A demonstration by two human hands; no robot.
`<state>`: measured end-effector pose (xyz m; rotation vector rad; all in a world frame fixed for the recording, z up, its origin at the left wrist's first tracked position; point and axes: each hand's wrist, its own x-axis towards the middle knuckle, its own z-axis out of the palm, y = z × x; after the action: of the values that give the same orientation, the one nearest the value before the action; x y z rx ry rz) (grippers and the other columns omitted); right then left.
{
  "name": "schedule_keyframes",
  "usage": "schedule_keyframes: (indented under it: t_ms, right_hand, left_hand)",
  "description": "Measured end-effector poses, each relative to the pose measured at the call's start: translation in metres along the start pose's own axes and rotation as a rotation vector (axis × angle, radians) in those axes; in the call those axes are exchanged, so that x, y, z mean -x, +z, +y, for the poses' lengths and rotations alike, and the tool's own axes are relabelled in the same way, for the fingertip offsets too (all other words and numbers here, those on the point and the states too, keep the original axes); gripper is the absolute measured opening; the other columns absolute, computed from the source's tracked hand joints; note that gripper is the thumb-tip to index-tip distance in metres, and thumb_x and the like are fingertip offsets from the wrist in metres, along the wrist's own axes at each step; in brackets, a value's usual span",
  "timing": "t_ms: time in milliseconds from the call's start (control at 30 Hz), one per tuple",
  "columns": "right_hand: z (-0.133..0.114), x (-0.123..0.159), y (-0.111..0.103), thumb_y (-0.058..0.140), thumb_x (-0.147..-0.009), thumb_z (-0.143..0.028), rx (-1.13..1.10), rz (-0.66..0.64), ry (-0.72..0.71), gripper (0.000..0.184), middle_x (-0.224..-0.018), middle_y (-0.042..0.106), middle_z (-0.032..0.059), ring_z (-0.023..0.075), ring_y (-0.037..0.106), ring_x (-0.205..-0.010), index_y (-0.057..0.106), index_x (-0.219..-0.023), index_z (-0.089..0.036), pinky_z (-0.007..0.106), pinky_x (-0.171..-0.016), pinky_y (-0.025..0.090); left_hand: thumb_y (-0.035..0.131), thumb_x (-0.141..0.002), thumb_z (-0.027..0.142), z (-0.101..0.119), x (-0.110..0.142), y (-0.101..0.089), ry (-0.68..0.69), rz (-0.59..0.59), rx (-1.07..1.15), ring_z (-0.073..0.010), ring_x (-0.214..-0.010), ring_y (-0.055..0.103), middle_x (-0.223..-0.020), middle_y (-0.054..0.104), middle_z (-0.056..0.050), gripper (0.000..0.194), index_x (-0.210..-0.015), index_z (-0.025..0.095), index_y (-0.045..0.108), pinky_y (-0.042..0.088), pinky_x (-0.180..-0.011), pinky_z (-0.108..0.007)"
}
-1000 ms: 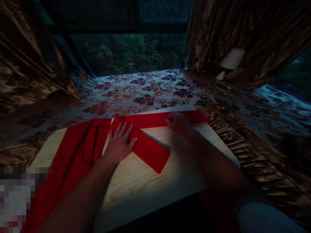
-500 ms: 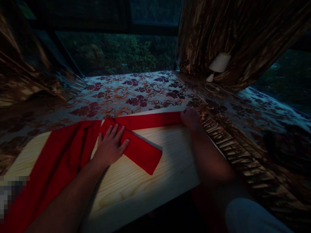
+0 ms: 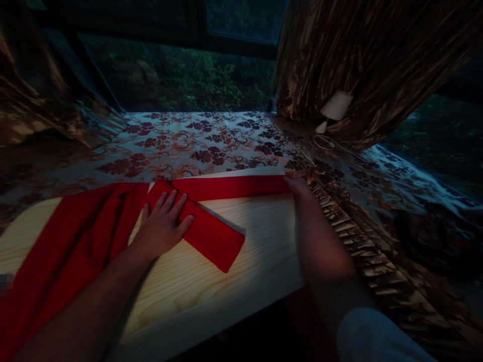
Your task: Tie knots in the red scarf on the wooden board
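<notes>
A red cloth garment (image 3: 88, 221) is spread over the left part of a pale wooden tabletop (image 3: 260, 241). One folded strip of it, like a sleeve (image 3: 219, 236), slants towards the table's middle. My left hand (image 3: 162, 223) lies flat on this strip's upper end, fingers spread. A second strip (image 3: 230, 187) runs straight along the far edge to the right corner. There my right hand (image 3: 300, 188) has its fingers closed on the strip's end; its fingertips are partly hidden.
Beyond the table is a ledge with a flowered cover (image 3: 204, 136), below a window. A small white lamp (image 3: 337, 105) with a cord leans near the brown curtain (image 3: 317, 60). Ruffled gold fabric (image 3: 354, 241) runs along the table's right side.
My right hand has moved slightly right, drawing the second strip out further towards the table's corner. The left hand stays flat on the folded strip. The view has shifted a little.
</notes>
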<state>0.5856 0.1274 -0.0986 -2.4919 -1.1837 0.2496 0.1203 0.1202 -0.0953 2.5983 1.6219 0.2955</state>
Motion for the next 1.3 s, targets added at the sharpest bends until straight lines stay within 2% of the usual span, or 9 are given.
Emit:
schedule_keyframes:
  t_ms: [200,367,467,600,700,867,967,1167,1300]
  right_hand:
    - [-0.002,0.006,0.005,0.060,-0.078,-0.026,-0.114,0.209,0.115,0.034,-0.102,0.070,0.0137,0.0251,0.064,-0.092,0.067,-0.109,-0.012,0.034,-0.083,0.049]
    - [-0.025,0.022,0.004,0.056,-0.076,-0.018,-0.265,0.510,0.015,0.016,-0.088,0.064,0.0070,0.0224,0.057,-0.082,0.059,-0.092,-0.018,0.038,-0.085,0.046]
    - [-0.046,0.035,-0.002,0.054,-0.078,-0.017,-0.354,0.640,-0.180,0.013,-0.089,0.062,0.0064,0.0223,0.056,-0.085,0.055,-0.090,-0.020,0.040,-0.086,0.046]
    - [-0.088,0.077,-0.013,0.058,-0.082,-0.017,-0.408,0.687,-0.685,0.008,-0.097,0.064,0.0087,0.0238,0.057,-0.099,0.056,-0.089,-0.022,0.041,-0.095,0.045]
    - [-0.123,0.133,-0.021,0.056,-0.085,-0.010,-0.386,0.479,-1.108,0.015,-0.105,0.067,0.0099,0.0230,0.057,-0.105,0.063,-0.093,-0.021,0.040,-0.097,0.046]
    - [-0.150,0.211,-0.020,0.068,-0.082,-0.021,-0.403,-0.399,-1.649,0.013,-0.115,0.072,0.0083,0.0218,0.062,-0.111,0.070,-0.095,-0.020,0.035,-0.096,0.051]
    - [-0.152,0.219,-0.011,0.067,-0.081,-0.020,-0.640,-0.637,-1.575,0.001,-0.100,0.075,0.0067,0.0174,0.070,-0.094,0.067,-0.081,-0.020,0.029,-0.085,0.054]
    - [-0.153,0.193,0.014,0.053,-0.079,-0.007,-0.768,-0.069,-1.023,0.019,-0.089,0.071,0.0071,0.0177,0.068,-0.083,0.065,-0.087,-0.019,0.030,-0.076,0.054]
    - [-0.151,0.190,0.023,0.056,-0.080,-0.008,-0.432,-0.048,-1.151,0.018,-0.092,0.074,0.0085,0.0219,0.067,-0.091,0.070,-0.084,-0.018,0.039,-0.090,0.050]
  left_hand:
    - [0.030,-0.098,0.056,-0.001,0.000,0.001,0.002,-0.011,-0.043,-0.0369,-0.154,0.014,-0.167,0.018,-0.008,0.070,-0.160,0.024,0.024,0.018,-0.115,-0.072]
    - [0.029,-0.099,0.057,-0.001,0.000,0.001,-0.002,-0.021,-0.071,-0.0360,-0.154,0.014,-0.167,0.018,-0.008,0.070,-0.161,0.025,0.023,0.019,-0.116,-0.071]
    - [0.031,-0.099,0.055,0.000,0.000,0.000,-0.006,-0.014,-0.077,-0.0357,-0.154,0.015,-0.167,0.019,-0.007,0.069,-0.160,0.026,0.023,0.019,-0.117,-0.070]
    - [0.032,-0.099,0.056,0.003,0.000,-0.002,-0.020,-0.028,-0.068,-0.0346,-0.154,0.014,-0.167,0.019,-0.007,0.068,-0.160,0.027,0.024,0.018,-0.117,-0.069]
    - [0.030,-0.099,0.056,0.003,0.000,-0.002,-0.023,-0.029,-0.061,-0.0334,-0.155,0.013,-0.167,0.017,-0.006,0.068,-0.160,0.027,0.024,0.017,-0.117,-0.069]
    - [0.047,-0.091,0.056,-0.004,0.002,-0.004,0.047,-0.072,-0.072,-0.0358,-0.155,0.010,-0.169,0.011,-0.009,0.082,-0.162,0.026,0.019,0.016,-0.117,-0.070]
    - [0.055,-0.085,0.061,-0.007,0.002,-0.005,0.063,-0.103,-0.064,-0.0376,-0.155,0.008,-0.169,0.009,-0.008,0.094,-0.162,0.026,0.015,0.015,-0.117,-0.070]
    - [0.055,-0.086,0.058,-0.005,0.001,-0.002,0.033,-0.087,-0.081,-0.0358,-0.155,0.007,-0.169,0.010,-0.008,0.090,-0.162,0.029,0.017,0.013,-0.119,-0.067]
    - [0.058,-0.084,0.059,-0.005,0.003,-0.004,0.041,-0.088,-0.071,-0.0370,-0.155,0.008,-0.169,0.009,-0.009,0.094,-0.162,0.029,0.015,0.013,-0.119,-0.068]
